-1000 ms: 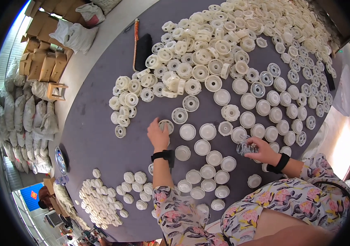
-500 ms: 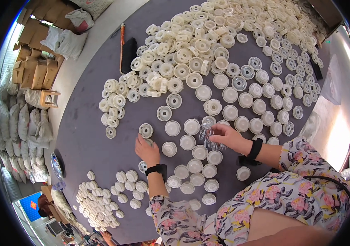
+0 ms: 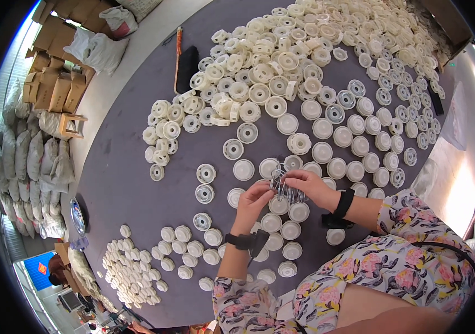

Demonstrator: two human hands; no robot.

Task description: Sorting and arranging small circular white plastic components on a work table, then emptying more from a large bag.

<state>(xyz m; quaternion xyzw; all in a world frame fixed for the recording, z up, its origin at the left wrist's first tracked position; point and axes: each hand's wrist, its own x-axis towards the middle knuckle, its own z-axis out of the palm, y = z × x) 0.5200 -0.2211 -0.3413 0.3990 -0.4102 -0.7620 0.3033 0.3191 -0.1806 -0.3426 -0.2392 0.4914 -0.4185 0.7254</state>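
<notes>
In my right hand [image 3: 311, 187] is a bunch of shiny metal wire springs [image 3: 290, 192], gripped between thumb and fingers above the table. My left hand [image 3: 253, 204] meets it from the left, its thumb and fingertips pinched on the near end of the bunch. Below and around both hands lie round white plastic caps [image 3: 243, 170], some partly hidden by the hands. Left of my left hand, three round pieces with metal rings stand in a loose column: an upper ring piece [image 3: 206, 173], a middle ring piece [image 3: 204, 193] and a lower ring piece [image 3: 202, 221].
A big heap of cream plastic rings [image 3: 265, 72] covers the far side of the dark table [image 3: 120, 167]. Small white caps [image 3: 129, 267] are piled at the near left. A black brush [image 3: 186, 68] lies at the far left. Sacks [image 3: 37, 156] and cardboard boxes [image 3: 54, 89] stand beyond.
My left hand has left the ring pieces on the left and moved right to the springs, closing on them. My right hand has stayed nearly in place, still holding the bunch.
</notes>
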